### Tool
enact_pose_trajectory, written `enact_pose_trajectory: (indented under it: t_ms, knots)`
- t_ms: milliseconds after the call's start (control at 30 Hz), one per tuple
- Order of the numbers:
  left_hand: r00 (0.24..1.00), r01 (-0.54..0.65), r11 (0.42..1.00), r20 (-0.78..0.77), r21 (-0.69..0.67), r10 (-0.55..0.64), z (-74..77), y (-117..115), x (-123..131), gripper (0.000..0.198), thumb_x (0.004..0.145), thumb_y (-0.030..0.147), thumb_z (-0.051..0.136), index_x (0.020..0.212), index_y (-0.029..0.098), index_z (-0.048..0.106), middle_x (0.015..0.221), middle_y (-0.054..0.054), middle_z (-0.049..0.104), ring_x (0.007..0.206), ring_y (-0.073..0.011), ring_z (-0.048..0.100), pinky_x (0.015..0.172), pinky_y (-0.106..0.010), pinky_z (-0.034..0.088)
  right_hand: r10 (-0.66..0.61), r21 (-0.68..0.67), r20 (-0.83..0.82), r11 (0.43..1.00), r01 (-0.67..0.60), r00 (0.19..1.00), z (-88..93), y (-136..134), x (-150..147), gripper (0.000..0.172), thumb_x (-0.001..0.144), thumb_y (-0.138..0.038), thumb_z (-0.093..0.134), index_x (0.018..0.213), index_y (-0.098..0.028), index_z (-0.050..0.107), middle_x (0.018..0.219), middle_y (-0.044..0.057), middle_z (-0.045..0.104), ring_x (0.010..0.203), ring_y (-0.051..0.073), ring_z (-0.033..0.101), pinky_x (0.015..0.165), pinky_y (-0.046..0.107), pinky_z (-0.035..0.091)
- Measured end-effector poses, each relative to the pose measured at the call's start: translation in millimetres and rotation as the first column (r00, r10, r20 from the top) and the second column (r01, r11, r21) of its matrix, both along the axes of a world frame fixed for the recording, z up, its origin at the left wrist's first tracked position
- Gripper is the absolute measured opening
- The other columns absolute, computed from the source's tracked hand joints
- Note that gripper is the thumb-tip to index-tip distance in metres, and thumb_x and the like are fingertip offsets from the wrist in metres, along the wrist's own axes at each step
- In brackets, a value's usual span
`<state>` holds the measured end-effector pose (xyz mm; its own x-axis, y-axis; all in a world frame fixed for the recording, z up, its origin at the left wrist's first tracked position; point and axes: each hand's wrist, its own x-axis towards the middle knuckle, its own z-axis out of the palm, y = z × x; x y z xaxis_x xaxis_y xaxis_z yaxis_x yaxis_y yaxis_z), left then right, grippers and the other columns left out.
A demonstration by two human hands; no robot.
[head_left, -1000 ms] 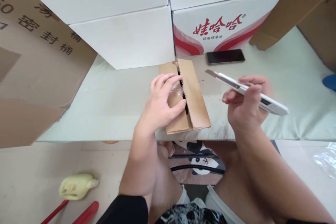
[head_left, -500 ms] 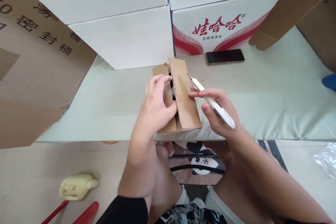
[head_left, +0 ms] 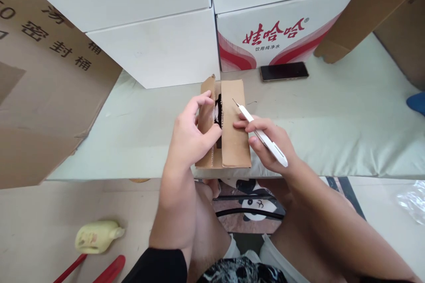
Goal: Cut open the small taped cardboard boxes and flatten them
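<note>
A small brown cardboard box [head_left: 235, 141] lies on the pale green cloth, its two long top flaps parted. Through the gap between them something black and a bit of clear film show; what is inside I cannot make out. My left hand [head_left: 191, 130] is closed on the left flap, thumb at the gap and fingers over the flap's far part. In my right hand [head_left: 270, 139] is a slim white utility knife [head_left: 262, 136], its thin metal tip pointing away over the right flap. Fingertips of that hand rest on the right flap.
White cartons [head_left: 149, 53] are stacked behind the box, one with red lettering. A black phone [head_left: 284, 71] lies before them. Large brown cartons [head_left: 59, 97] stand left and right. On the floor are a yellow bottle [head_left: 98, 236] and red handles [head_left: 111, 269].
The box has turned upright to my view and the gap between its flaps is wider. My left hand has shifted slightly left; the right hand with the knife has moved slightly left and down.
</note>
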<state>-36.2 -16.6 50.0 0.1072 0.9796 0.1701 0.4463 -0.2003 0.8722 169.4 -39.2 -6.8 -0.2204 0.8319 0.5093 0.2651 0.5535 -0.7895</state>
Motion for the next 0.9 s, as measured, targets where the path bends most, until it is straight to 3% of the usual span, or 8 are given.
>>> enact_pose_trajectory:
  t_ms: [200,433,600,800,900]
  knots:
    - [0.965,0.057,0.998,-0.256,0.009,-0.053,6.6,-2,6,0.032,0.078,0.013,0.061,0.107,0.022,0.070,0.155,-0.009,0.057,0.156,-0.0322,0.036,0.127,-0.059,0.035,0.037,0.080,-0.024,0.996,-0.035,0.999,-12.7,5,-3,0.010,0.097,-0.028,0.059,0.106,-0.031,0.055,0.120,0.005,0.078,0.124,0.022,0.070,0.099,0.043,0.057]
    - [0.954,0.082,0.997,-0.290,-0.010,-0.081,2.6,1,6,0.030,0.087,0.025,0.062,0.114,0.021,0.073,0.156,-0.009,0.056,0.157,-0.0326,0.035,0.127,-0.061,0.032,0.055,0.061,-0.013,0.997,-0.054,0.998,-13.5,5,-3,0.022,0.092,-0.018,0.060,0.108,-0.032,0.057,0.124,0.004,0.076,0.125,0.021,0.069,0.100,0.042,0.058]
    - [0.958,0.063,0.998,-0.279,-0.019,-0.066,1.1,1,7,0.043,0.090,0.029,0.061,0.132,0.025,0.058,0.156,-0.007,0.056,0.158,-0.0284,0.034,0.129,-0.054,0.034,0.068,0.044,-0.040,0.997,-0.066,0.997,-11.6,5,-4,0.022,0.092,-0.016,0.060,0.107,-0.032,0.059,0.124,0.003,0.075,0.125,0.020,0.068,0.101,0.041,0.057]
    - [0.928,0.080,0.997,-0.365,-0.010,-0.078,5.0,-1,11,0.014,0.091,0.025,0.059,0.104,0.024,0.063,0.155,-0.007,0.055,0.156,-0.0305,0.036,0.127,-0.056,0.036,0.053,0.046,-0.016,0.998,-0.053,0.998,-11.7,4,-4,0.020,0.093,-0.017,0.058,0.107,-0.032,0.058,0.126,0.004,0.074,0.129,0.020,0.066,0.103,0.043,0.057]
    - [0.903,0.059,0.998,-0.428,0.017,-0.046,9.9,-6,12,0.017,0.092,0.028,0.061,0.106,0.023,0.069,0.153,-0.008,0.056,0.149,-0.0309,0.044,0.125,-0.055,0.038,0.059,0.053,-0.009,0.997,-0.058,0.998,-12.6,4,-4,0.020,0.094,-0.017,0.057,0.108,-0.031,0.057,0.127,0.006,0.074,0.130,0.020,0.066,0.104,0.043,0.056]
